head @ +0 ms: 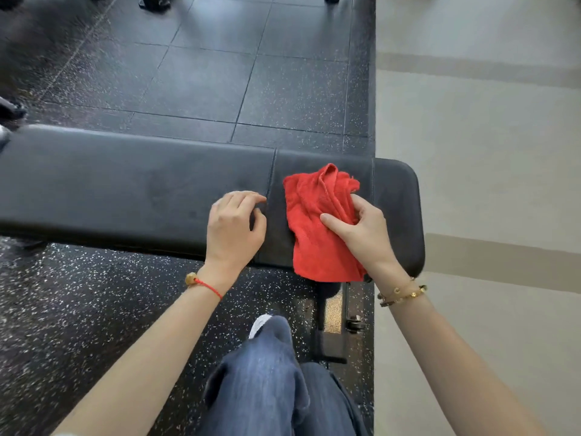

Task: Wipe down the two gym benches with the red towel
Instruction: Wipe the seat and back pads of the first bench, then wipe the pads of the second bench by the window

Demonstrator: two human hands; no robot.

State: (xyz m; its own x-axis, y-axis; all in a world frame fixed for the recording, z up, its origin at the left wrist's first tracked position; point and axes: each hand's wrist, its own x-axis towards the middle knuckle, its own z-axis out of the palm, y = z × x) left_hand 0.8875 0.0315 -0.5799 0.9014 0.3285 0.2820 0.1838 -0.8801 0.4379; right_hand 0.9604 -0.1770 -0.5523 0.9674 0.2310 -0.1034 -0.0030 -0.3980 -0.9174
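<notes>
Red towel (pixel 317 221) lies crumpled across the right end of a black padded gym bench (pixel 132 190), its lower edge hanging over the near side of the pad. The right hand (pixel 361 231) grips the cloth from the right, thumb pressed on top of the fabric and the other fingers curled into its folds, bunching it against the vinyl. The left hand (pixel 234 225) rests on the bench just beside the towel, apart from it, fingers bent and loosely spread with the tips touching the pad near a stitched seam. A red string bracelet (pixel 204 286) circles the left wrist; gold bangles (pixel 402 294) circle the right. The bench runs left to right across the view over speckled black rubber flooring (pixel 78 309), its right end reaching past the mat's edge above pale flooring (pixel 487 168). Below the pad, part of the bench's metal frame (pixel 330 338) shows, next to the person's blue jeans (pixel 267 379).
</notes>
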